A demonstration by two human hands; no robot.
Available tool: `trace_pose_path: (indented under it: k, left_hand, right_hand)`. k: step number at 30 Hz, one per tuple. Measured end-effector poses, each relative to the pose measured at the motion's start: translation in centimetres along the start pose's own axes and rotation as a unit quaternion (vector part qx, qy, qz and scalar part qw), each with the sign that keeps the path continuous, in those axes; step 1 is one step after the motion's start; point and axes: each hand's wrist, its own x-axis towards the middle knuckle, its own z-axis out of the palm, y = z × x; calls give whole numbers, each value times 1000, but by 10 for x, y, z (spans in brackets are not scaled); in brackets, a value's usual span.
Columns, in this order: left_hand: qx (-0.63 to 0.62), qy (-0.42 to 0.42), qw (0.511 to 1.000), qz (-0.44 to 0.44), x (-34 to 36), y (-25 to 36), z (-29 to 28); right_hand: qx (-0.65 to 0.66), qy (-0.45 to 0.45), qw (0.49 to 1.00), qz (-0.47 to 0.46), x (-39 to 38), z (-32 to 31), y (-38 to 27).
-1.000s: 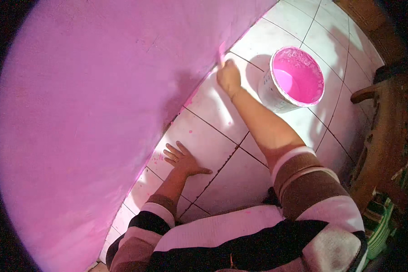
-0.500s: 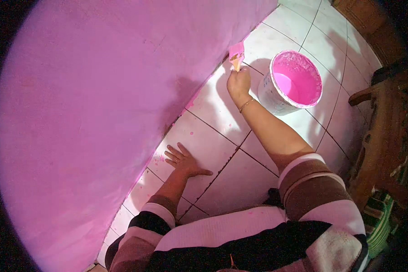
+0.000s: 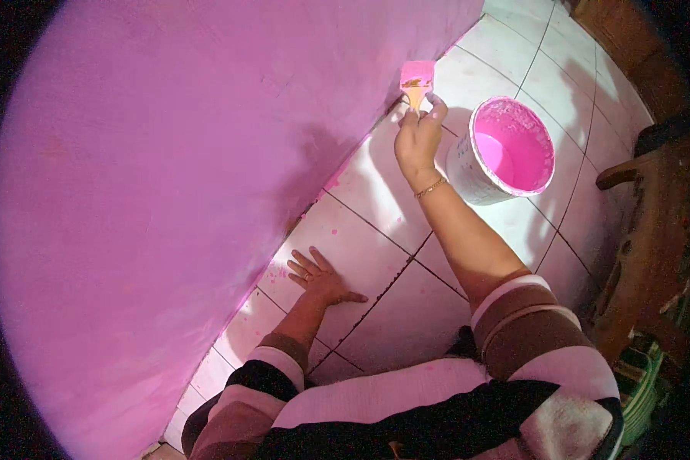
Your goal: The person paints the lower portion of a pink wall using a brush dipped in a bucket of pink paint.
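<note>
My right hand [image 3: 419, 139] grips the light wooden handle of a flat paintbrush [image 3: 417, 77], whose bristles are coated in pink, close to the bottom edge of the pink wall [image 3: 153, 192]. A white bucket [image 3: 471, 176] holding pink paint stands just to the right of that hand, its inside walls smeared with paint. My left hand [image 3: 318, 280] lies palm down with fingers spread on the white tiled floor [image 3: 372, 307], near the base of the wall, among small pink splashes.
Dark wooden furniture [image 3: 640, 245] runs along the right side, with a green striped item [image 3: 640, 383] low beside it. A brown wooden surface [image 3: 621, 46] borders the tiles at the upper right. The wall fills the left half of the view.
My right hand has moved rightward along the wall base, and the brush is now turned with its broad face upward. My left hand stays spread on the floor; the view has shifted slightly.
</note>
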Motion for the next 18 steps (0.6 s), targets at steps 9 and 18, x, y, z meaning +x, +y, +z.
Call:
trace_pose_path:
  k: [9,18]
  left_hand:
    - [-13,24,1000,-3,-2,-3,-1]
    - [-41,25,998,31,-1,-10,1]
  right_hand:
    - [62,2,994,-86,6,-14,-35]
    - [-81,-117,989,-50,6,-31,-65]
